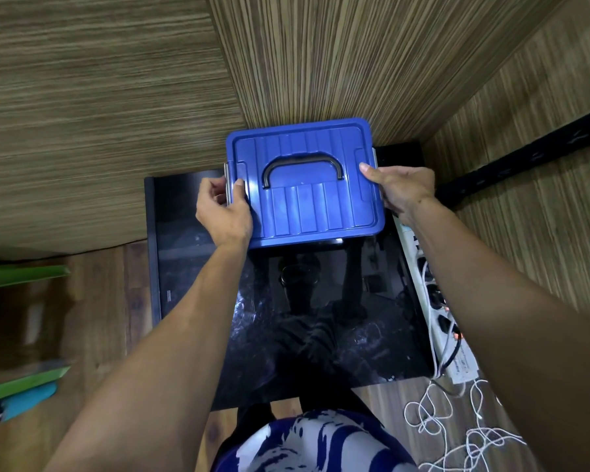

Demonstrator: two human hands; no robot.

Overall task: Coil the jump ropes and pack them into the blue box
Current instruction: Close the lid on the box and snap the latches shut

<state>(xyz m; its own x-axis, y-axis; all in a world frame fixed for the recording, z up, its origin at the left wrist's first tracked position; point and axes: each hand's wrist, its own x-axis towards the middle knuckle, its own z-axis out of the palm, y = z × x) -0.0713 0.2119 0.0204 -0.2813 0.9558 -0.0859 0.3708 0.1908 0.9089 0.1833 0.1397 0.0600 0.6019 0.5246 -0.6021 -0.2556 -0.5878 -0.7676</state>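
Lidded blue plastic box [305, 180] with dark handle, gripped at its left edge by left hand [223, 207], at its right by right hand [401, 189]. Contents hidden beneath the lid; right-hand fingers tucked out of sight under the box

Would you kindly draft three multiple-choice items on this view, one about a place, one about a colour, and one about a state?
1. Where does the blue box sit?
A. At the far end of the black table
B. On the wooden floor
C. On the person's lap

2. What colour is the handle on the lid?
A. White
B. Dark grey
C. Green

3. What state is the box in?
A. Lid off
B. Lid on, a hand at each side
C. Tipped on its side

Answers:
1 A, the box stands on the glossy top near the wall.
2 B, the arch looks dark against the blue lid.
3 B, the lid covers the box, with the left hand and right hand gripping its side edges.
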